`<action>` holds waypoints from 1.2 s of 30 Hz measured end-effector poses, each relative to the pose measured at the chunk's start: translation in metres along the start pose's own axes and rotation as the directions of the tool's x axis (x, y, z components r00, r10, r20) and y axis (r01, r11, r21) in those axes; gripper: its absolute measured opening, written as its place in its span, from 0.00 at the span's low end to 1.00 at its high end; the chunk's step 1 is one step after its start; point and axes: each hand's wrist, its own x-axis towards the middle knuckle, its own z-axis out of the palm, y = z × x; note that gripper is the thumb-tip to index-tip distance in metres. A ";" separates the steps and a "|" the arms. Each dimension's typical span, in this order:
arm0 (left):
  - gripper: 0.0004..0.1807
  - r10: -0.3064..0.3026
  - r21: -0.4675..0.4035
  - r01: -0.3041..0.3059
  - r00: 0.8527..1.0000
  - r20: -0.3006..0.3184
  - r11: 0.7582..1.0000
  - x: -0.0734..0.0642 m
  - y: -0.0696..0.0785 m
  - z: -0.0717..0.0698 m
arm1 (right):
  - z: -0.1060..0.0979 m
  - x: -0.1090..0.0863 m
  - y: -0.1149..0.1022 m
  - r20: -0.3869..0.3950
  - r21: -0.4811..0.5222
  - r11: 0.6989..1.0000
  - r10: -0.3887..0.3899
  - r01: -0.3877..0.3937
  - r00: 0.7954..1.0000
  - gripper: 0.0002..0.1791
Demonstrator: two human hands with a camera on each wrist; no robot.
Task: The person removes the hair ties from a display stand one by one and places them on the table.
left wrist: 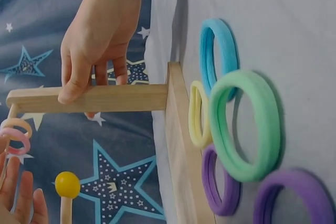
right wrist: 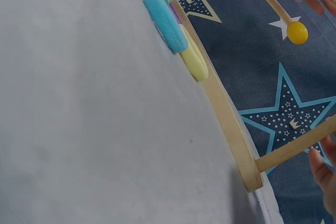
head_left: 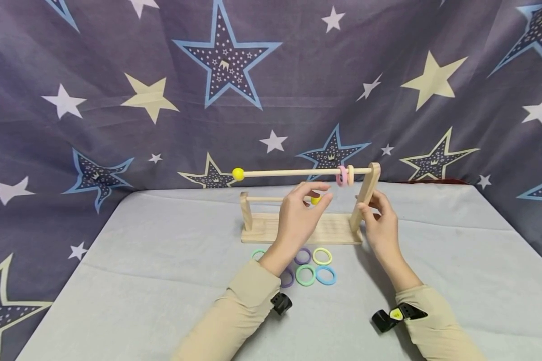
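A wooden stand has two rods, each with a yellow ball on its end. My right hand (head_left: 382,220) grips the tall right post (head_left: 366,198), thumb on the near side. On the upper rod (head_left: 289,173), close to that post, hang a pink hair tie (head_left: 341,176) and a peach hair tie (head_left: 351,175). Just below and left of them is my left hand (head_left: 300,213), its thumb and fingers apart with nothing between them. It overlaps the lower rod (head_left: 264,199) in the head view. In the left wrist view, its fingertips are beside the pink hair tie.
In front of the stand's base (head_left: 262,233), several hair ties lie on the grey cloth: blue (head_left: 326,267), yellow (head_left: 329,251), green (head_left: 298,281) and purple (head_left: 303,248). My left forearm partly covers some of them. A star-patterned curtain (head_left: 271,120) hangs behind the table.
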 end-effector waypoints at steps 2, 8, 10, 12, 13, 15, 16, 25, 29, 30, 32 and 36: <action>0.10 0.006 0.005 -0.006 1.000 -0.009 1.000 0.000 0.000 0.003 | -0.001 0.000 0.000 0.000 -0.004 1.000 0.002 -0.002 1.000 0.24; 0.10 0.003 0.016 -0.003 0.999 -0.041 1.000 0.002 0.002 0.012 | -0.002 0.000 0.000 0.001 -0.010 1.000 0.000 0.000 1.000 0.24; 0.10 -0.006 0.023 0.007 0.999 -0.046 1.000 0.002 0.002 0.014 | -0.001 0.000 0.000 -0.003 -0.011 1.000 0.001 -0.001 1.000 0.24; 0.10 -0.013 0.029 0.014 0.999 -0.048 0.999 0.002 0.003 0.016 | -0.001 0.000 0.001 -0.006 -0.014 1.000 0.001 -0.001 1.000 0.24; 0.10 -0.016 0.030 0.018 0.999 -0.050 0.999 0.002 0.004 0.017 | -0.001 0.000 0.002 -0.007 -0.015 1.000 -0.001 0.001 1.000 0.24; 0.10 -0.017 0.031 0.019 0.998 -0.056 0.999 0.003 0.005 0.018 | -0.001 0.000 0.002 -0.007 -0.012 1.000 -0.005 0.005 1.000 0.24; 0.10 -0.015 0.031 0.017 0.998 -0.060 0.999 0.003 0.005 0.019 | -0.001 0.000 0.002 -0.007 -0.011 1.000 -0.008 0.008 1.000 0.24; 0.08 0.008 0.083 -0.001 0.997 -0.083 0.997 0.007 0.011 0.026 | -0.001 0.000 0.002 -0.004 -0.017 1.000 -0.021 0.021 1.000 0.22; 0.08 -0.005 0.109 0.016 0.996 -0.094 0.994 0.008 0.013 0.029 | -0.002 0.000 0.002 0.001 -0.015 1.000 -0.020 0.020 1.000 0.22; 0.07 -0.007 0.114 0.018 0.995 -0.098 0.993 0.008 0.013 0.029 | -0.002 0.000 0.002 0.002 -0.013 1.000 -0.019 0.019 1.000 0.22; 0.07 -0.011 0.116 0.023 0.994 -0.104 0.993 0.008 0.014 0.029 | -0.002 0.000 0.002 0.002 -0.009 1.000 -0.018 0.018 1.000 0.22; 0.07 -0.012 0.128 0.027 0.993 -0.114 0.991 0.008 0.014 0.029 | -0.002 0.000 0.002 0.003 -0.001 1.000 -0.013 0.013 1.000 0.23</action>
